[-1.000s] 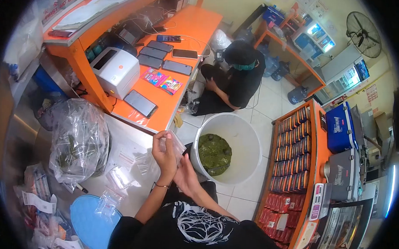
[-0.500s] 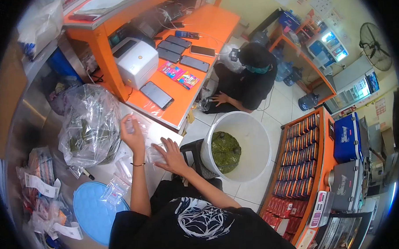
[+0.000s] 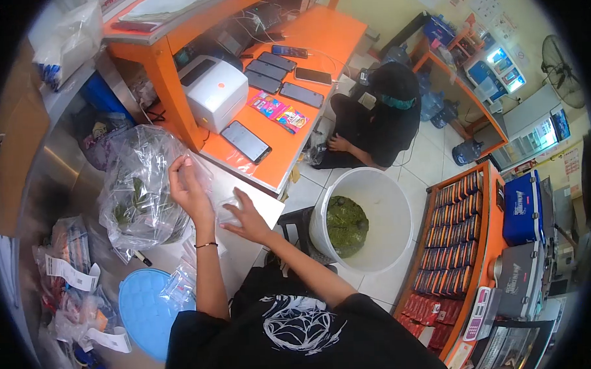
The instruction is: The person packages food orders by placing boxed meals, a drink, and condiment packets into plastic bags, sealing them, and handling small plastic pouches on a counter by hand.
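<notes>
My left hand [image 3: 190,191], with a dark band at the wrist, is raised beside a large clear bag of green leaves [image 3: 143,196]. Its fingers are pinched together on thin clear plastic, whose edges are hard to see. Lower and to the right, my right hand [image 3: 250,217] has its thumb and fingers apart, touching a clear plastic bag [image 3: 229,211] over the white surface [image 3: 268,210]. Small clear bags [image 3: 180,286] lie near my left forearm, partly on a light blue lid [image 3: 141,320].
On the orange table [image 3: 285,160] are a white printer [image 3: 217,96], several phones [image 3: 246,140] and colourful packets [image 3: 280,112]. A white bucket [image 3: 397,213] holds crushed green material. Another person [image 3: 384,119] sits behind it. A shelf [image 3: 482,210] of packed boxes stands right.
The view has shifted slightly, moving the scene right. My left fingers have drawn closer together and tilted left. My right hand has lifted from lying flat, its fingers now bent and apart.
</notes>
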A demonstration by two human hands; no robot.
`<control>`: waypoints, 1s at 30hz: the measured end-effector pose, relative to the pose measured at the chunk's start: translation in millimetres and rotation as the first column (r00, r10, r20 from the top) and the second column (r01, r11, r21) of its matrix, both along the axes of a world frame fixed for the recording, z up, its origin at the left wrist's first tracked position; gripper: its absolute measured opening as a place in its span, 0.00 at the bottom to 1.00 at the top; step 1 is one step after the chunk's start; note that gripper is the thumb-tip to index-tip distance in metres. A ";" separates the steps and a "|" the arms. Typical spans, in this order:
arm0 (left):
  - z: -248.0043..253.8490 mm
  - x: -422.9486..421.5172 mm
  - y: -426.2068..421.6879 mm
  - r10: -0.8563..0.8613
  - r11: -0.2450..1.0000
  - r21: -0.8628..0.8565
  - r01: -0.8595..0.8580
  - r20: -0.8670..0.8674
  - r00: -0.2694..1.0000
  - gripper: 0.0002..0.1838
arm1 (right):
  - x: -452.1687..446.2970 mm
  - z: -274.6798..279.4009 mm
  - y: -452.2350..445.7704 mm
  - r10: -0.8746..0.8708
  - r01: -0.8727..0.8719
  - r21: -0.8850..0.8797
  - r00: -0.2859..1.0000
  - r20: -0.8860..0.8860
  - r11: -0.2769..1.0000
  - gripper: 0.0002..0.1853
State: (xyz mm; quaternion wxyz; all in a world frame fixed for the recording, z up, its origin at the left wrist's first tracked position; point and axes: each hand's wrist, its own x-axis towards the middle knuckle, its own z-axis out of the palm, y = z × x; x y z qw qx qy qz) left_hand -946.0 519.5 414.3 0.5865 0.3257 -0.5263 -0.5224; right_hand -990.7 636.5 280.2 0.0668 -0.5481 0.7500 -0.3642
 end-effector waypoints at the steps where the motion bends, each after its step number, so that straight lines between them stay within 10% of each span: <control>1: 2.0 -1.4 1.6 -0.072 0.986 0.138 0.093 -0.154 0.986 0.12 | -4.0 8.4 3.8 -0.018 0.024 -0.074 0.997 0.072 0.997 0.27; 4: 10.3 -2.9 10.3 -0.136 0.860 0.440 0.258 -0.290 0.947 0.13 | -16.1 21.4 21.5 -0.076 0.070 0.029 0.931 0.357 0.997 0.23; 6: 2.8 -15.6 19.4 -0.123 0.878 0.430 0.213 -0.227 0.966 0.15 | -15.7 64.3 35.1 0.085 0.115 -0.154 0.461 0.883 0.981 0.22; 10: -2.5 -37.1 50.9 -0.370 0.923 -0.057 0.381 0.140 0.918 0.16 | -4.3 152.2 50.8 0.100 0.366 -0.222 0.324 0.941 0.904 0.23; 14: 6.5 -51.3 88.9 -0.509 0.820 -0.124 0.559 0.290 0.811 0.21 | -27.3 149.5 80.8 0.004 0.424 -0.143 0.313 0.950 0.894 0.22; 16: -2.4 -54.5 102.6 -0.605 0.760 -0.138 0.635 0.205 0.769 0.28 | -34.8 150.3 98.7 0.074 0.506 -0.131 0.133 0.988 0.852 0.20; 22: 3.6 -53.9 142.3 -0.797 0.524 0.188 0.831 -0.234 0.556 0.33 | -31.5 150.9 133.7 0.098 0.617 -0.218 0.222 0.970 0.756 0.14; 24: -3.3 -51.2 145.8 -0.811 0.133 0.433 0.892 -0.469 0.349 0.26 | -28.4 139.9 145.7 0.101 0.633 -0.224 0.225 0.969 0.741 0.14; 30: -37.2 -48.5 181.3 -0.913 0.400 0.245 0.883 0.192 0.360 0.18 | -13.1 120.9 168.7 0.077 0.808 -0.240 0.237 0.969 0.538 0.15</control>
